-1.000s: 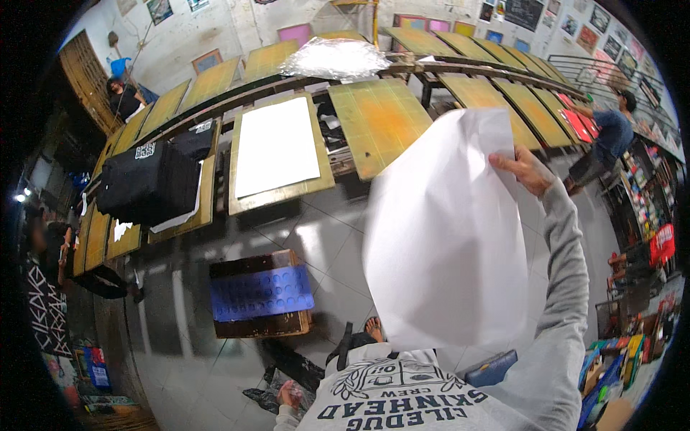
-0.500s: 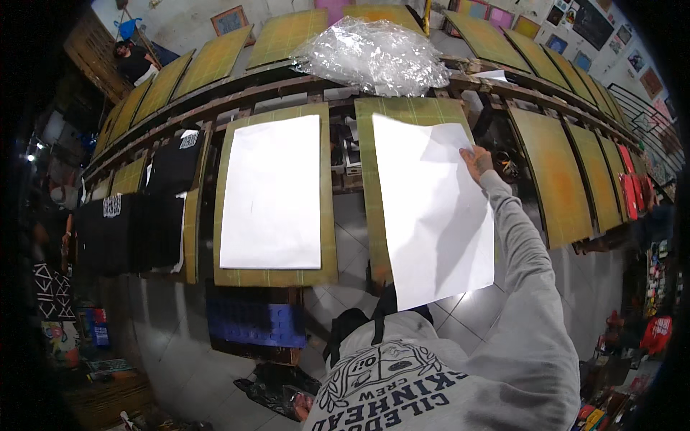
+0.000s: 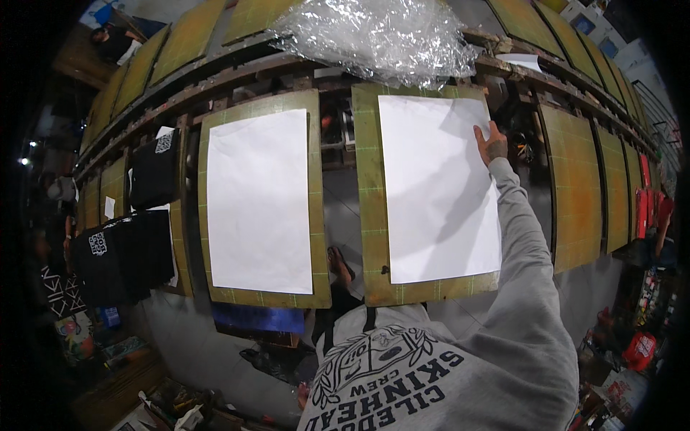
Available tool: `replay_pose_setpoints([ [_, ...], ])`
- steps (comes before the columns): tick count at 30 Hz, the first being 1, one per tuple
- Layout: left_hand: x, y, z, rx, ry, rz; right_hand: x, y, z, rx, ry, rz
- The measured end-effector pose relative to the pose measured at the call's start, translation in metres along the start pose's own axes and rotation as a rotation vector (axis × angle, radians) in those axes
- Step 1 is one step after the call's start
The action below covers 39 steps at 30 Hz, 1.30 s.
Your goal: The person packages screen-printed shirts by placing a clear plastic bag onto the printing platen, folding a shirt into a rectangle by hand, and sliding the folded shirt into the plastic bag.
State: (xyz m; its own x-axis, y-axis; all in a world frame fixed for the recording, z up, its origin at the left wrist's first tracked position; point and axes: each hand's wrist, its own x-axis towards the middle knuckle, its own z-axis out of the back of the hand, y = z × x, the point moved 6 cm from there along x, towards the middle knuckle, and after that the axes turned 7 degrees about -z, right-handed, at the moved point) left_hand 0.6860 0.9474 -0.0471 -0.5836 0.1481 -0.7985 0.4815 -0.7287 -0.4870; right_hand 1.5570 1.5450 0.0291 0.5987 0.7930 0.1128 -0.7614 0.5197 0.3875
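A large white paper sheet lies nearly flat on the right-hand greenish board, its right edge reaching the board's side. My right hand is at the sheet's upper right edge, with thumb and forefinger apart and the fingertips at the paper. A shadow of hand and arm falls across the sheet. To the left, a second white paper sheet covers most of another greenish board. Beside my grey sweatshirt, low in the picture, only a sliver of my left hand shows; its fingers are hidden.
Crumpled clear plastic is heaped on the rack beyond the boards. Black printed cloth pieces lie on boards at the left. More boards stand in a row at the right. A person is at the far left.
The right-hand sheet, lifted and bent before, has come down flat and squared on its board. My right hand has loosened from its edge. The view has shifted, bringing the boards closer.
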Motion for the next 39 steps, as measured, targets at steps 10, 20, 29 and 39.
replay_pose_setpoints([
  [10, 0.000, -0.025, 0.030, 0.121, -0.022, -0.034, -0.084, 0.085, 0.075, -0.014, -0.511, 0.297],
  [20, 0.004, 0.017, 0.036, -0.037, 0.119, -0.009, -0.363, 0.204, 0.025, 0.278, 0.634, 0.748],
  [29, 0.041, 0.094, 0.054, -0.205, 0.085, 0.031, -0.409, 0.190, -0.019, -0.235, 0.619, 0.865],
  [39, 0.041, 0.100, 0.028, -0.117, 0.074, 0.024, -0.387, 0.194, -0.023, 0.160, 0.740, 0.623],
])
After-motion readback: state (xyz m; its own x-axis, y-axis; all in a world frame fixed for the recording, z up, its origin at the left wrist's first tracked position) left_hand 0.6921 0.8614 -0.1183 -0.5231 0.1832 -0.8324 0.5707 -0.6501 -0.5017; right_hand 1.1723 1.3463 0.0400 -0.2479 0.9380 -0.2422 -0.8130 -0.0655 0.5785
